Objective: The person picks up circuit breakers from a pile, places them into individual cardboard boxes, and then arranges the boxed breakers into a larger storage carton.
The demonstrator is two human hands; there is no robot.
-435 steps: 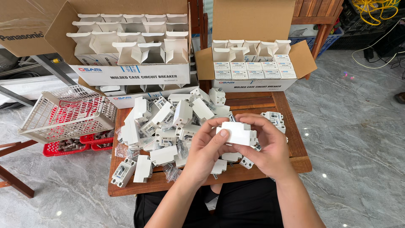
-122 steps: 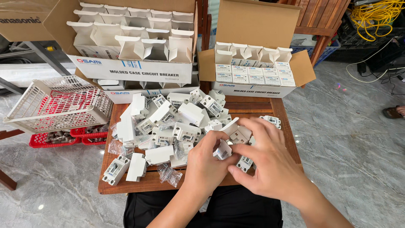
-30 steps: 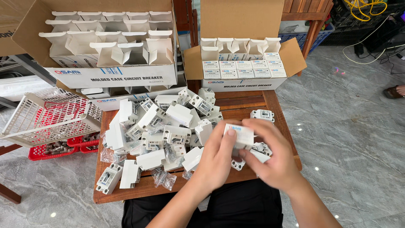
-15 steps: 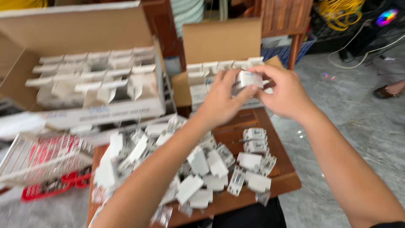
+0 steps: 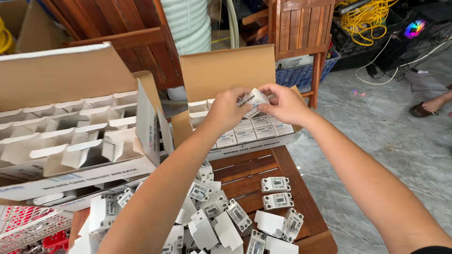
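Both my hands hold one small white printed box [image 5: 253, 102] above the right-hand cardboard carton [image 5: 226, 70]. My left hand [image 5: 227, 109] grips its left side and my right hand [image 5: 282, 103] its right side. The carton under the box holds rows of shut white boxes [image 5: 247, 131]. On the wooden table [image 5: 249, 170] below my arms lies a heap of white circuit breakers [image 5: 212, 211] and flat white packaging, with two breakers [image 5: 276, 192] lying apart to the right.
A bigger carton [image 5: 70, 141] at the left holds several open empty white boxes. A white wire basket [image 5: 28, 226] over a red crate sits at the bottom left. Wooden chairs, yellow cable and another person's foot [image 5: 426, 107] are behind on the stone floor.
My hands took up a box at the table's middle and carried it up and away over the right carton. The camera tilted up with them.
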